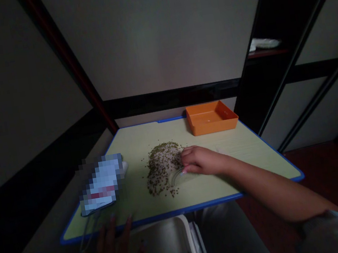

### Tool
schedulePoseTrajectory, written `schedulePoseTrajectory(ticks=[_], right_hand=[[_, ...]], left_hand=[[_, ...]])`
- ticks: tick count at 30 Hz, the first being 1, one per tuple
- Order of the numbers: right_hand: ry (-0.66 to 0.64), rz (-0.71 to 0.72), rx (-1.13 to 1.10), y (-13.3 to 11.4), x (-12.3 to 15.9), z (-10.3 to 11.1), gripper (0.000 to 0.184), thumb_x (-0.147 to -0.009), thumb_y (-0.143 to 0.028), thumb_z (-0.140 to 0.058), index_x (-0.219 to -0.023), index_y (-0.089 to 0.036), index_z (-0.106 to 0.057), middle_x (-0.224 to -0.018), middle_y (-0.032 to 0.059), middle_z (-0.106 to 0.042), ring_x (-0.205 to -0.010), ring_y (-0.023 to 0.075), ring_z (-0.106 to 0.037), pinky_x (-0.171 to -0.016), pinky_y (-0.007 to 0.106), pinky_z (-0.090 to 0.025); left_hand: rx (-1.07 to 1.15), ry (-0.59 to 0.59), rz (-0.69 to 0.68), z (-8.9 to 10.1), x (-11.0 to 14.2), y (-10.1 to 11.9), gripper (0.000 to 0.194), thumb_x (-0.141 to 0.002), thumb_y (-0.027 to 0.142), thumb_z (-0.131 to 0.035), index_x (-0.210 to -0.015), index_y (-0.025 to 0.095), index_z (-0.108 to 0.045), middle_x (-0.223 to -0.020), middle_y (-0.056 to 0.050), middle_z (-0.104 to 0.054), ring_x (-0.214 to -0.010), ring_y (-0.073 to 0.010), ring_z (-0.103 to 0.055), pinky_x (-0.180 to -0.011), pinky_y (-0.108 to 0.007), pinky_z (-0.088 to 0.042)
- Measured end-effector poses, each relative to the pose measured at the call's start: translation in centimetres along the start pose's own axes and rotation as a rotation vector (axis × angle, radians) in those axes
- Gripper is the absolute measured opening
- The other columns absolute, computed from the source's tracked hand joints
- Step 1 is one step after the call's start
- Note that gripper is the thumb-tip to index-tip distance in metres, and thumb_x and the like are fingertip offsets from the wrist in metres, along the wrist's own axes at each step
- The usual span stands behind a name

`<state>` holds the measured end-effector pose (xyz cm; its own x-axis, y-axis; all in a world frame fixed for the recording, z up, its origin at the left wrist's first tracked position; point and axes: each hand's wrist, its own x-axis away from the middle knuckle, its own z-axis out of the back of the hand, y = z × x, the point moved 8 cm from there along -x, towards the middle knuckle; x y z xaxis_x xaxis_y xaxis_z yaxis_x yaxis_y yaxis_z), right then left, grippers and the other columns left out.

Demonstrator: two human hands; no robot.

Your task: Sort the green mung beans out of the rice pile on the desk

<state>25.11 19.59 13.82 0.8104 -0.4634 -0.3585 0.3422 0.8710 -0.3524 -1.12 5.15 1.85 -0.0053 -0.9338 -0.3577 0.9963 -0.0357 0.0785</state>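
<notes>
A loose pile of small green and brown beans mixed with paler grains is spread over the middle of the pale yellow table. At its right edge rests my right hand, palm down, fingers curled and pinched together among the grains. Just below those fingertips shows a see-through curved rim; whether the fingers grip it cannot be told. My left hand is in shadow at the front left, fingers spread, over the left side of a white tray. Nothing shows in the left hand.
An orange open box stands at the table's back right corner. On the left lies a blurred-out pale item, with a thin wire-like frame below it. Walls close in behind and to the left. A dark shelf niche is at right.
</notes>
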Motion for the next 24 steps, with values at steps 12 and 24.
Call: schedulePoseTrajectory(ticks=[12,24], right_hand=[[-0.09,-0.05,-0.195,-0.4,0.3,0.5,0.038,-0.097,-0.02,-0.064,-0.064,-0.021,-0.045,-0.07,-0.0029,-0.044,-0.074,0.0156,-0.049,-0.074,0.028,-0.041],[-0.065,-0.067,-0.236,0.7,0.4,0.5,0.038,-0.094,-0.022,-0.065,-0.064,-0.021,-0.042,-0.071,-0.0027,-0.043,-0.073,0.0156,-0.046,-0.074,0.029,-0.039]], left_hand=[[0.022,-0.021,0.034,0.5,-0.2,0.4,0.055,-0.099,0.045,-0.032,-0.148,0.024,-0.047,-0.171,-0.014,-0.026,-0.162,-0.0309,-0.01,-0.126,-0.073,-0.007],[0.027,-0.054,0.031,0.7,-0.5,0.5,0.058,-0.098,0.044,-0.031,-0.148,0.019,-0.048,-0.17,-0.018,-0.026,-0.162,-0.0349,-0.012,-0.125,-0.076,-0.005]])
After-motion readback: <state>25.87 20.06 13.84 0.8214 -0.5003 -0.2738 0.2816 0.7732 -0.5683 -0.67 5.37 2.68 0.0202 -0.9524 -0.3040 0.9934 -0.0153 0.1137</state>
